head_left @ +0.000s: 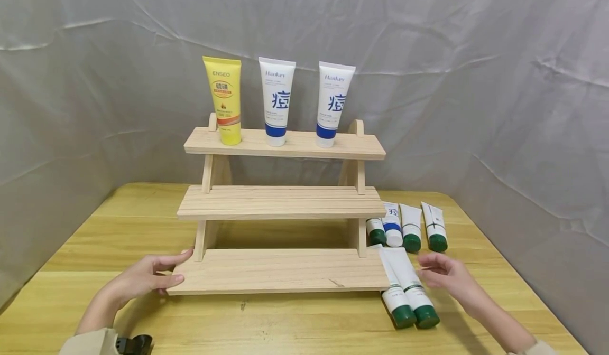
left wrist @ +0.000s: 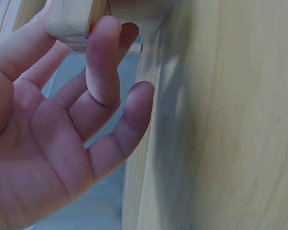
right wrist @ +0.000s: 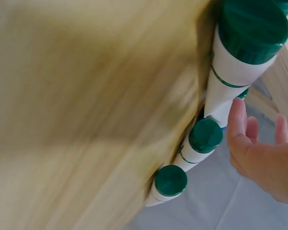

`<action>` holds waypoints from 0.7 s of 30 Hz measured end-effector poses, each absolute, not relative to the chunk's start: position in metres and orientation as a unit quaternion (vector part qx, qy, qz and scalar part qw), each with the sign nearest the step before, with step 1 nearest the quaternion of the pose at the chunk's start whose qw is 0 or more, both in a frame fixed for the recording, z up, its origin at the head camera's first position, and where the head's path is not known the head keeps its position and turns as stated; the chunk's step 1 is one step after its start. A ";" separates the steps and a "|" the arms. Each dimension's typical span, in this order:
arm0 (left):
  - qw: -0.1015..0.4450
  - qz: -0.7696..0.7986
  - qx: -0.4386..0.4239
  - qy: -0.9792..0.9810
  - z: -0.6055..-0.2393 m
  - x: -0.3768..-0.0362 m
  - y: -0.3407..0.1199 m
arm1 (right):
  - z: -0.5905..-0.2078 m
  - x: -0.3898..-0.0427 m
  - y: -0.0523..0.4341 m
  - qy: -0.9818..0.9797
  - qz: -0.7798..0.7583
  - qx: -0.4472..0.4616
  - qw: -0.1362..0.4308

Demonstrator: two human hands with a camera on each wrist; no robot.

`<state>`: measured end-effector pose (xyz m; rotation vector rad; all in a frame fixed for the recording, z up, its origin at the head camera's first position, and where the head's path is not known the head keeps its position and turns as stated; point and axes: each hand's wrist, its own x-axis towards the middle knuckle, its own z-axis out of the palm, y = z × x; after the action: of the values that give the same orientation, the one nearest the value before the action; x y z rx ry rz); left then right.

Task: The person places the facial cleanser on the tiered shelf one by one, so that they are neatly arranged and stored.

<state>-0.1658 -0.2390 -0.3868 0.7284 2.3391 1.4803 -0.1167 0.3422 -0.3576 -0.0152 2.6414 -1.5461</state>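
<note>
A three-step wooden display rack (head_left: pixel 280 270) stands on the table. My left hand (head_left: pixel 138 282) holds the left end of its lowest board; in the left wrist view, the thumb and some fingers lie around the board end (left wrist: pixel 69 19), the others stand off it. To the right, my right hand (head_left: pixel 449 278) hovers with loosely bent fingers and nothing in them. Just left of it lies a white tube with a green cap (head_left: pixel 411 286), beside a similar tube (head_left: pixel 394 302) partly hidden by the rack. In the right wrist view the fingers look apart from the nearest tube (right wrist: pixel 235 67).
Upright on the top board stand a yellow tube (head_left: pixel 227 101) and two white-and-blue tubes (head_left: pixel 277 101), (head_left: pixel 333 104). Several more tubes lie behind on the right, among them a blue-banded one (head_left: pixel 392 225) and a green-capped one (head_left: pixel 434 225). Grey cloth (head_left: pixel 523 133) surrounds the table (head_left: pixel 238 323).
</note>
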 end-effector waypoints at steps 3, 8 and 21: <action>0.137 0.509 0.249 0.813 -0.387 -0.166 -0.239 | -0.361 -0.113 0.345 0.860 -0.505 -0.018 0.065; 0.136 0.511 0.254 0.810 -0.387 -0.166 -0.240 | -0.363 -0.110 0.347 0.863 -0.496 -0.017 0.100; 0.138 0.513 0.262 0.805 -0.387 -0.166 -0.242 | -0.370 -0.112 0.350 0.858 -0.489 -0.043 0.150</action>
<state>-0.1664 -0.2416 -0.3874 0.7566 2.3292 1.4846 -0.1115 0.3495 -0.3701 -0.1227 2.4651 -1.4043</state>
